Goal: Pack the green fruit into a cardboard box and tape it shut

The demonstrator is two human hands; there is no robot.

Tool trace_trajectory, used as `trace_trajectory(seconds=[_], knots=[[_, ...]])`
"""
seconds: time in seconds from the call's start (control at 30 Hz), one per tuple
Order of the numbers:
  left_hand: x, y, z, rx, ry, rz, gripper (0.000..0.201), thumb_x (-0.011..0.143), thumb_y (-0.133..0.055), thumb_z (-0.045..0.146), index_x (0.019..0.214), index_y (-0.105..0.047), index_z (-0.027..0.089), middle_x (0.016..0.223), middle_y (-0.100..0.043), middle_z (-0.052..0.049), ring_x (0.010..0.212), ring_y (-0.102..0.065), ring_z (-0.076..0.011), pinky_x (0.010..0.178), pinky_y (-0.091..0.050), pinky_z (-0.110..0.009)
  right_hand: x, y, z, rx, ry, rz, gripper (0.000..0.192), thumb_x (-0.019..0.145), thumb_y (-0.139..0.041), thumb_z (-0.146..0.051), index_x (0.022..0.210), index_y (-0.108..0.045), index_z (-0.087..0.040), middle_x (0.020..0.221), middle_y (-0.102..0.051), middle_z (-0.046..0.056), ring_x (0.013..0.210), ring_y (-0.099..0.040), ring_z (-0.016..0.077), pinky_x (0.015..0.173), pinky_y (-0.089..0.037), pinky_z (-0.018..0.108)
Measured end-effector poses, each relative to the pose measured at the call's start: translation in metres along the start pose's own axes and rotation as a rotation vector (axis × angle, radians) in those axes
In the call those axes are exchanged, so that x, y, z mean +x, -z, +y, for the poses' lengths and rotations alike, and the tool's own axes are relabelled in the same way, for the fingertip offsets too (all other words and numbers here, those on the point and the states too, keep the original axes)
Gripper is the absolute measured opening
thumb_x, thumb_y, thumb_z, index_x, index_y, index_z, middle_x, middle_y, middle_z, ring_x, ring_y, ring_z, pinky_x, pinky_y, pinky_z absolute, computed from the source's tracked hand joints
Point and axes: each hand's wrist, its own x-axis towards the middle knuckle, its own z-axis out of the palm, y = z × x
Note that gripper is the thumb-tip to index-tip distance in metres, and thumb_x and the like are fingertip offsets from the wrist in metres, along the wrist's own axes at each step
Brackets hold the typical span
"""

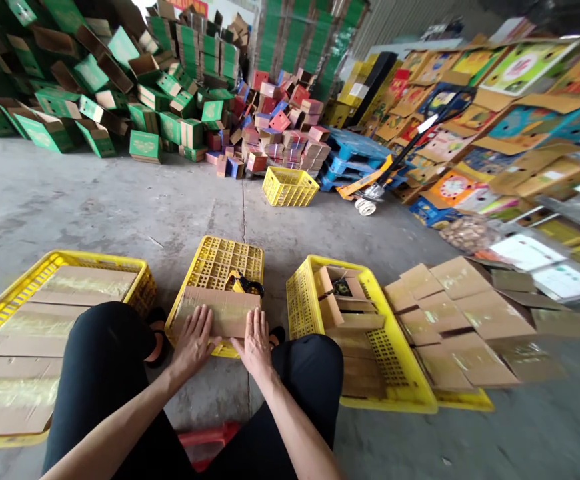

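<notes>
Both hands' grip flat (fingers spread) on cardboard box.

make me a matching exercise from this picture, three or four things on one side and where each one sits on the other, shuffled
Things:
1. flat cardboard piece
2. tape dispenser
3. pallet jack
4. taped flat cardboard sheets

Places:
A. in the yellow crate on the left
B. under the left hand and right hand
C. by the blue pallets
D. on the upturned yellow crate, behind the cardboard

Pairs: 1-B, 2-D, 3-C, 4-A
</notes>
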Motion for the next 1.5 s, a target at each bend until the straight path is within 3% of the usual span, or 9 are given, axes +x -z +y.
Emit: trace_trajectory(seconds=[0.2, 0.43, 0.63, 0.83, 0.93, 1.0, 1.2, 1.37, 1.5], knots=[[-0.002, 0.001, 0.021, -0.069, -0.202, -0.104, 0.067, 0.108, -0.041, 0.036, 0.169, -0.023, 0.014, 0.169, -0.039, -0.016, 0.159, -0.030, -0.0333, 0.125, -0.033, -0.052, -0.008, 0.006, -0.028, 0.040, 0.205, -0.112, 0.088, 0.093, -0.058, -0.020, 0.168, -0.015, -0.001, 0.175, -0.014, 0.020, 0.164, -0.013, 0.0344, 0.131, -0.026, 0.052], [0.000, 0.010, 0.012, -0.098, -0.221, -0.164, 0.067, 0.108, -0.045, 0.043, 0.169, -0.027, 0.020, 0.166, -0.046, -0.011, 0.152, -0.042, -0.0292, 0.122, -0.037, -0.047, -0.009, 0.013, -0.030, 0.049, 0.222, -0.081, 0.081, 0.099, -0.053, -0.024, 0.169, -0.016, -0.006, 0.175, -0.020, 0.015, 0.163, -0.019, 0.0310, 0.131, -0.027, 0.050], [-0.006, 0.025, -0.011, -0.025, -0.077, -0.113, 0.066, 0.108, -0.042, 0.054, 0.167, -0.034, 0.025, 0.166, -0.045, -0.010, 0.153, -0.042, -0.0303, 0.125, -0.032, -0.047, -0.016, 0.016, -0.008, 0.013, 0.070, 0.005, 0.072, 0.109, -0.043, -0.048, 0.168, -0.028, -0.010, 0.169, -0.035, 0.018, 0.158, -0.033, 0.0331, 0.126, -0.034, 0.052], [-0.010, 0.028, -0.027, 0.000, 0.106, -0.055, 0.075, 0.107, -0.037, 0.060, 0.163, -0.039, 0.011, 0.165, -0.044, -0.021, 0.154, -0.040, -0.0373, 0.123, -0.036, -0.055, -0.020, 0.009, 0.006, -0.018, 0.040, 0.028, 0.071, 0.110, -0.037, -0.052, 0.167, -0.029, -0.010, 0.169, -0.034, 0.020, 0.156, -0.037, 0.0359, 0.123, -0.038, 0.055], [-0.007, 0.023, -0.022, -0.002, 0.104, -0.060, 0.073, 0.108, -0.036, 0.056, 0.160, -0.042, 0.005, 0.165, -0.041, -0.025, 0.158, -0.032, -0.0385, 0.125, -0.032, -0.056, -0.013, 0.007, -0.004, -0.007, 0.069, 0.025, 0.073, 0.109, -0.041, -0.054, 0.165, -0.035, -0.007, 0.169, -0.033, 0.022, 0.157, -0.033, 0.0383, 0.124, -0.037, 0.055], [-0.002, 0.020, -0.016, -0.010, 0.105, -0.066, 0.065, 0.109, -0.036, 0.050, 0.158, -0.045, 0.009, 0.164, -0.044, -0.022, 0.158, -0.031, -0.0379, 0.125, -0.031, -0.058, -0.003, 0.006, -0.016, 0.026, 0.126, 0.023, 0.071, 0.109, -0.043, -0.051, 0.164, -0.037, -0.008, 0.170, -0.034, 0.019, 0.158, -0.031, 0.0375, 0.125, -0.037, 0.054], [0.013, 0.011, -0.002, -0.080, 0.036, -0.085, 0.049, 0.110, -0.036, 0.036, 0.153, -0.055, 0.020, 0.153, -0.058, -0.015, 0.141, -0.051, -0.0319, 0.119, -0.041, -0.051, 0.034, 0.004, -0.041, 0.138, 0.320, 0.012, 0.057, 0.106, -0.036, -0.019, 0.161, -0.043, -0.010, 0.166, -0.044, 0.012, 0.156, -0.037, 0.0301, 0.126, -0.037, 0.052], [0.027, 0.009, -0.002, -0.074, 0.049, -0.060, 0.050, 0.110, -0.037, 0.039, 0.154, -0.054, 0.022, 0.152, -0.060, -0.012, 0.140, -0.053, -0.0301, 0.116, -0.043, -0.048, 0.056, 0.008, -0.047, 0.193, 0.255, 0.084, 0.050, 0.109, -0.034, -0.024, 0.153, -0.056, -0.015, 0.152, -0.061, 0.014, 0.141, -0.054, 0.0281, 0.118, -0.047, 0.046], [0.037, 0.010, -0.006, -0.009, 0.103, -0.035, 0.049, 0.110, -0.039, 0.037, 0.153, -0.056, 0.024, 0.160, -0.053, -0.010, 0.148, -0.048, -0.0300, 0.118, -0.040, -0.048, 0.065, 0.007, -0.053, 0.157, 0.175, 0.067, 0.051, 0.110, -0.032, -0.027, 0.156, -0.054, -0.020, 0.149, -0.062, 0.014, 0.130, -0.060, 0.0286, 0.111, -0.050, 0.047]])
